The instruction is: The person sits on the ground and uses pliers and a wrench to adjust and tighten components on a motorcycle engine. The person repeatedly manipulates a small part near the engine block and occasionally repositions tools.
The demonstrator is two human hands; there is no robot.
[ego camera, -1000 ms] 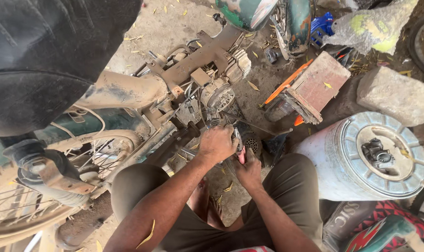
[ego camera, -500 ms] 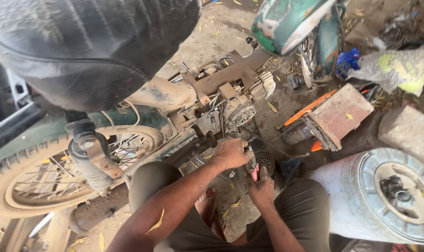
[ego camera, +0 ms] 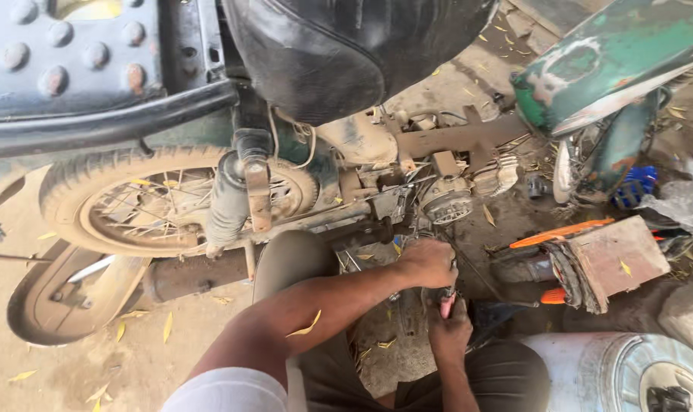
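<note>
I squat beside an old motorcycle (ego camera: 301, 191) with a black seat (ego camera: 346, 46) and a dusty engine (ego camera: 446, 200). My left hand (ego camera: 429, 263) is closed on a part low on the engine's side, just under the round engine cover. Below it, my right hand (ego camera: 449, 332) grips a tool with a pink handle (ego camera: 446, 304) that points up toward the left hand. What the tool's tip touches is hidden by my hands.
The spoked rear wheel (ego camera: 156, 206) and shock absorber (ego camera: 232, 194) are at left, with an exhaust pipe (ego camera: 186, 276) below. A green motorcycle part (ego camera: 614, 61) is at upper right. An orange-edged toolbox (ego camera: 602, 263) and a white drum (ego camera: 629, 374) stand at right. Dry leaves litter the dirt.
My view has swung left and closer, so the rear wheel now shows fully. Both hands stay together at the same spot on the engine.
</note>
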